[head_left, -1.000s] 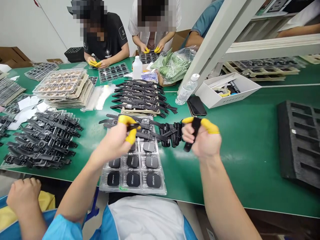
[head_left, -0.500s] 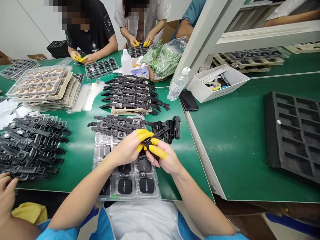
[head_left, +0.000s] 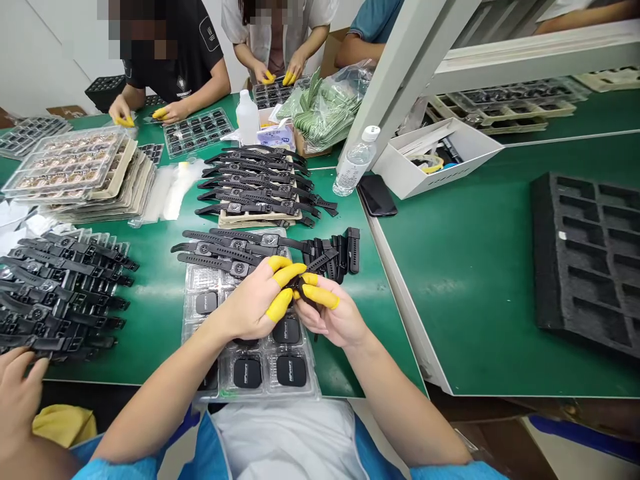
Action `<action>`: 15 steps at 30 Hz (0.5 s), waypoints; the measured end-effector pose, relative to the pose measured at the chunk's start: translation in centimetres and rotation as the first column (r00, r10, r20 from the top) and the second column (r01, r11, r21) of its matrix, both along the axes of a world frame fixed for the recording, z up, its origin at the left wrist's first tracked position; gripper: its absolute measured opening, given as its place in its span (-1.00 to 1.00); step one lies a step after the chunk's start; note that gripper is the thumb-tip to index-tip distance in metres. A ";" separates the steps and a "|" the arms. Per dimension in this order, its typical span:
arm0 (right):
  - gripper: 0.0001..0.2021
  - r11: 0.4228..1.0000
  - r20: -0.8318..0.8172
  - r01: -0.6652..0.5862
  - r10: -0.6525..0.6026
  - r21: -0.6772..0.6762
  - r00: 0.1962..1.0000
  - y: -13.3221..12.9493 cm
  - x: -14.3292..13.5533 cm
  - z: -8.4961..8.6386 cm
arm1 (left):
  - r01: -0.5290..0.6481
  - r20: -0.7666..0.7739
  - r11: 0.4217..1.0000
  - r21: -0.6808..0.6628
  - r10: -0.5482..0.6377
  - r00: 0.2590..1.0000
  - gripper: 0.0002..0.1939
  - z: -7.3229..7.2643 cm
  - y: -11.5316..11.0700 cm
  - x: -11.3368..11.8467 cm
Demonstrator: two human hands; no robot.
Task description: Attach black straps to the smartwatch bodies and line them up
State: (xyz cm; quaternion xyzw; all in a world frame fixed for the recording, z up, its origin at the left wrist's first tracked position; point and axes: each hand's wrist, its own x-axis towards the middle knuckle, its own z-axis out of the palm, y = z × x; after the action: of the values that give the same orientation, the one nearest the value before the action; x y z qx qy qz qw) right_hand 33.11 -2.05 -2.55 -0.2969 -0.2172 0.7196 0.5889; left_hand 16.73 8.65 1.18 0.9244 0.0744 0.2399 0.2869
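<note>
My left hand (head_left: 256, 299) and my right hand (head_left: 334, 312) meet above the clear plastic tray (head_left: 314, 380), yellow covers on several fingertips. Both are closed on a small black smartwatch (head_left: 301, 288), mostly hidden by the fingers. In the tray's pockets lie square black pieces (head_left: 291, 371) with white lettering. Across its far end rest smartwatches with black straps (head_left: 215, 257), sensor backs upward. Just beyond my right hand, black straps (head_left: 345, 253) stand bunched together on the green table.
More strapped watches (head_left: 260, 183) lie on a tray ahead, others (head_left: 60, 293) at left. A water bottle (head_left: 356, 161), a phone (head_left: 377, 196) and a white box (head_left: 440, 160) stand right of centre. Black foam tray (head_left: 550, 267) sits far right. Co-workers sit opposite; another person's hand (head_left: 20, 383) is at left.
My fingers have shifted around the smartwatch, the left thumb now lying across its near side. Across the table, one co-worker's hands have moved apart. The view has tilted slightly.
</note>
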 end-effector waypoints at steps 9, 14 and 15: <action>-0.66 1.000 0.085 0.008 -0.007 -0.020 0.996 0.0 0.4 0.1 | -0.035 -0.055 0.995 0.096 0.041 0.998 -0.63 0.3 -0.1 0.3; -0.63 0.998 0.116 0.022 -0.015 -0.067 0.993 0.0 0.2 0.4 | -0.060 -0.108 0.982 0.181 0.081 0.991 -0.68 0.1 -0.3 0.2; -0.63 0.997 0.121 0.018 -0.009 -0.073 0.993 0.0 0.2 0.4 | -0.064 -0.120 0.980 0.189 0.087 0.989 -0.68 0.1 -0.4 0.1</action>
State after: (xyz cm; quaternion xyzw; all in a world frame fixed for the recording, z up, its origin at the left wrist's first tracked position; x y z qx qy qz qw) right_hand 33.28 -2.07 -2.10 -0.3629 -0.2237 0.7038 0.5683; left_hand 16.86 8.27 1.28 0.9570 0.1052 0.1968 0.1855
